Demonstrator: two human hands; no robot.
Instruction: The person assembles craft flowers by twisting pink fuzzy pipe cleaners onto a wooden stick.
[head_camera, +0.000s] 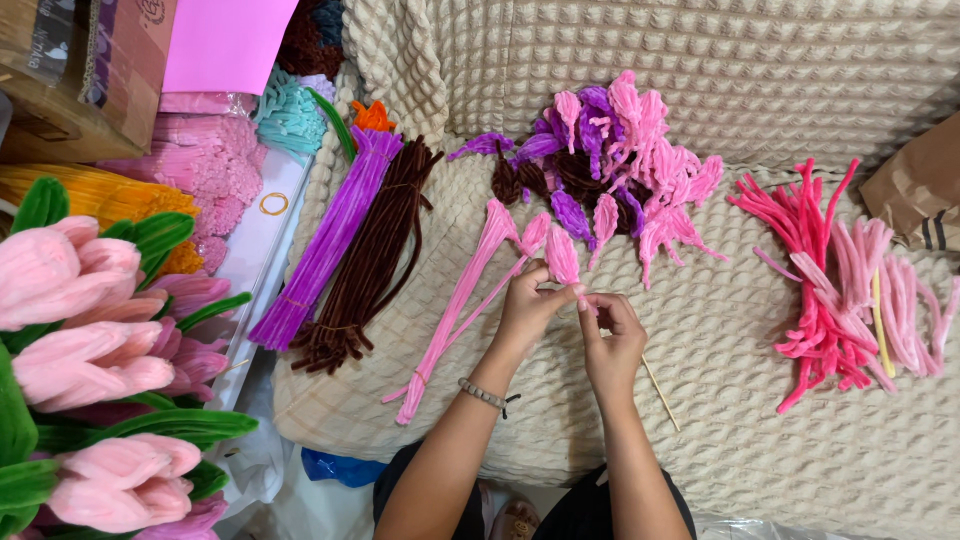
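Cream waffle-textured blanket (760, 380) as work surface, strewn with fuzzy craft stems. Far centre, a heap of finished petal loops (610, 160) in pink and purple, so a fair share seemingly done. Plenty left, by the look of it: right, a loose pile of hot-pink and pale-pink stems (840, 290); left, an uncut purple bundle (330, 240) beside a brown bundle (375, 250), and a long pink bundle (455, 310) just left of the hands. Near left edge, completed pink tulips with green leaves (90, 340). Left hand (522, 308), beaded bracelet at the wrist, closed in a pinch on the base of a pink petal loop (561, 256). Right hand (610, 335) likewise pinched shut, fingertips on the same loop's lower end, apparently mid-twist. Thin wooden stick (660, 393) lying just right of the right wrist.
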